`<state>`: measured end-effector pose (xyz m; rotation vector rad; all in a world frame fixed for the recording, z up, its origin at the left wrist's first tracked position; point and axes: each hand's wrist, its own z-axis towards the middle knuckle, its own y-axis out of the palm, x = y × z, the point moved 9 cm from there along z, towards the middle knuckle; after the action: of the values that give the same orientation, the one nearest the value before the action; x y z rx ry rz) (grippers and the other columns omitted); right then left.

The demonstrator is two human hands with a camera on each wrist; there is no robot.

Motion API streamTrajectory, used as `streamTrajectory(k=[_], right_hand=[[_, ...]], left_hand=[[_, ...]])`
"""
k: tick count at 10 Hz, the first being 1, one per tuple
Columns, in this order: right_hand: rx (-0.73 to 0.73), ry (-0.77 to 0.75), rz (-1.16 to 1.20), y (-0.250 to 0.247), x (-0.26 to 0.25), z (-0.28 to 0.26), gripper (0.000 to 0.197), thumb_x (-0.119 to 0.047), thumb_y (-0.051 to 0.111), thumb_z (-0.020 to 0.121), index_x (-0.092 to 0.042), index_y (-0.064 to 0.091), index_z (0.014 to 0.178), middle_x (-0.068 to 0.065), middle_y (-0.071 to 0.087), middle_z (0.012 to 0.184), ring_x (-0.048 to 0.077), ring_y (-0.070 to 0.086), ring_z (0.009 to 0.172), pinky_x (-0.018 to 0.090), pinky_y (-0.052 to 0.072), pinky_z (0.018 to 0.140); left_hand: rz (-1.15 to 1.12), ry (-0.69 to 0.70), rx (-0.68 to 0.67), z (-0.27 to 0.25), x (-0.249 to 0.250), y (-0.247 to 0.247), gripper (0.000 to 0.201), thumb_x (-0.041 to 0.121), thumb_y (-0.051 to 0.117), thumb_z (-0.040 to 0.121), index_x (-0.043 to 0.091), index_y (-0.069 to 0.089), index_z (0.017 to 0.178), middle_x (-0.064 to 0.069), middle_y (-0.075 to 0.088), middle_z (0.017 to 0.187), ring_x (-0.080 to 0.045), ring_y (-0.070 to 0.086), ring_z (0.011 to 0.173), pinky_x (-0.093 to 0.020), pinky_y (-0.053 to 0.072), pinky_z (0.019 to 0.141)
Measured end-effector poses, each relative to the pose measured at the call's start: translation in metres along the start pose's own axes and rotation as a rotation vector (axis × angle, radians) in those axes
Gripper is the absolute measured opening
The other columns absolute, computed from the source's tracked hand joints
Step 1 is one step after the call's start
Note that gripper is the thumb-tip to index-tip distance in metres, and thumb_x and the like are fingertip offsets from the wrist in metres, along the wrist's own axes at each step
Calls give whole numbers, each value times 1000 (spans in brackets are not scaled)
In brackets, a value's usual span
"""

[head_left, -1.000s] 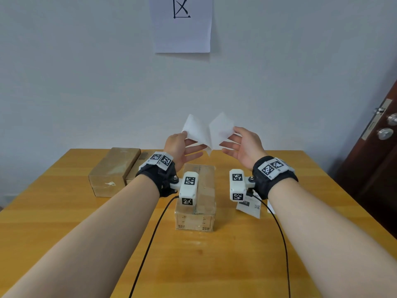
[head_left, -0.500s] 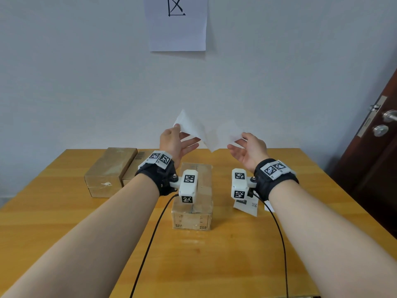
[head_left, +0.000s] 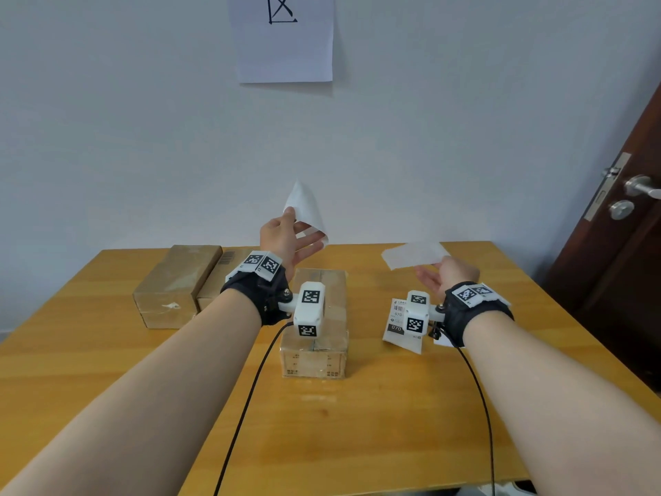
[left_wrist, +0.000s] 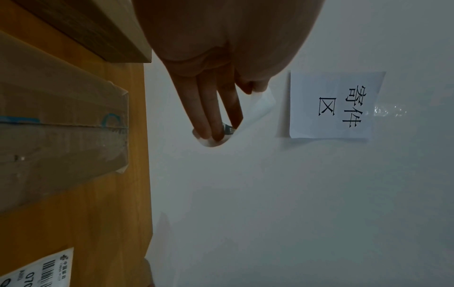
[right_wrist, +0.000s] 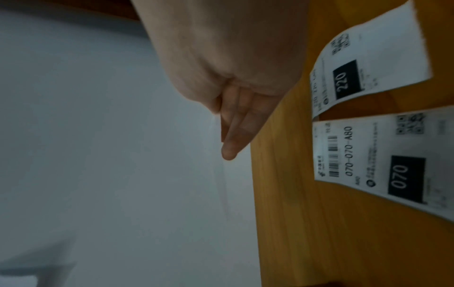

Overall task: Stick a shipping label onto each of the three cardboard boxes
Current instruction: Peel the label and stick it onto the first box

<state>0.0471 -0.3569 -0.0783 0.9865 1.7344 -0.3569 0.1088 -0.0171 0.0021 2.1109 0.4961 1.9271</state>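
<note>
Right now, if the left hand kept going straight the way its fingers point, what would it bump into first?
Probably the wall. The left hand holds a peeled label in the air, fingers pointing past the table's far edge. Nothing else shows between them and the wall, though depth is hard to judge.

We face a plain pale blue-grey wall [head_left: 143,119], matte and evenly lit with soft, diffuse light and no hard shadows. A white paper sheet [head_left: 285,48] is fixed to it high up, centred, printed with black characters; in the left wrist view we read two or three characters on it and see a strip of clear tape at one edge. Below stands the surface [head_left: 339,424], a honey-coloured wood-grain top whose far edge meets the wall. At the right edge we note a dark brown wooden door [head_left: 622,281] with a silver lever handle [head_left: 640,186], a round lock knob [head_left: 621,209] under it, and a metal strike plate.
</note>
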Motion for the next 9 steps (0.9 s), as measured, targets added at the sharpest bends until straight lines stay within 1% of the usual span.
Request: streamTrajectory(k=[1,2,3,4,5,6,7,8,9], right_hand=[[32,12,16,-17,5,6,3,-5,60,104,-3,60,107,13,67,89,26,70,69,21,56,46],[-21,-18,24,-15,5,25,8,-12,50,108,-14,49,100,10,50,94,28,60,91,27,59,54],[-11,-33,-103,-11,6,34,41,-12,50,106,3,47,144,17,59,107,26,61,86,36,59,77],[16,-42,-240,1,-8,-1,42,-22,58,105,6,57,137,21,64,135,35,65,120,45,54,102],[-191,-102,-250,37,-14,-25,33,-28,64,102,-6,64,126,18,68,132,36,69,113,48,59,93],[-563,-111,-322,85,-6,-55,31,-25,71,99,-7,67,124,14,76,121,35,75,96,53,61,91],[-834,-182,-504,123,-1,-93,28,-24,72,98,-9,71,122,13,77,117,33,76,93,51,63,88],[-988,-262,-627,148,8,-121,25,-29,72,98,-14,75,118,8,78,114,32,77,95,48,63,85],[-961,-390,-690,160,6,-130,35,-36,80,90,-19,74,120,3,79,112,30,77,99,50,63,88]], left_hand=[[44,-7,5,1,-3,-3,32,30,48,107,3,51,124,-16,71,110,-32,78,85,-48,64,78],[177,39,-32,-1,0,0,28,33,48,107,7,58,109,-15,71,112,-32,78,84,-44,64,72],[232,46,-48,-2,1,1,26,34,49,107,11,58,100,-14,70,111,-31,78,86,-42,64,69],[252,36,-48,-1,2,1,24,30,48,107,9,59,103,-14,70,109,-32,78,88,-47,64,78],[285,31,-30,0,1,-2,21,21,51,106,8,58,120,-12,70,103,-31,76,83,-48,62,84],[360,14,-35,1,0,-5,17,13,56,102,10,65,117,-13,69,107,-28,72,78,-47,62,85],[414,-56,-84,-2,-7,-2,22,12,59,100,9,68,120,-11,70,107,-26,71,78,-44,62,85],[438,-120,-162,-8,-12,2,23,16,61,98,7,69,118,-16,72,117,-30,72,86,-43,61,84],[445,-140,-253,-15,-9,5,23,18,65,94,4,73,111,-14,75,113,-31,71,87,-40,60,78]])
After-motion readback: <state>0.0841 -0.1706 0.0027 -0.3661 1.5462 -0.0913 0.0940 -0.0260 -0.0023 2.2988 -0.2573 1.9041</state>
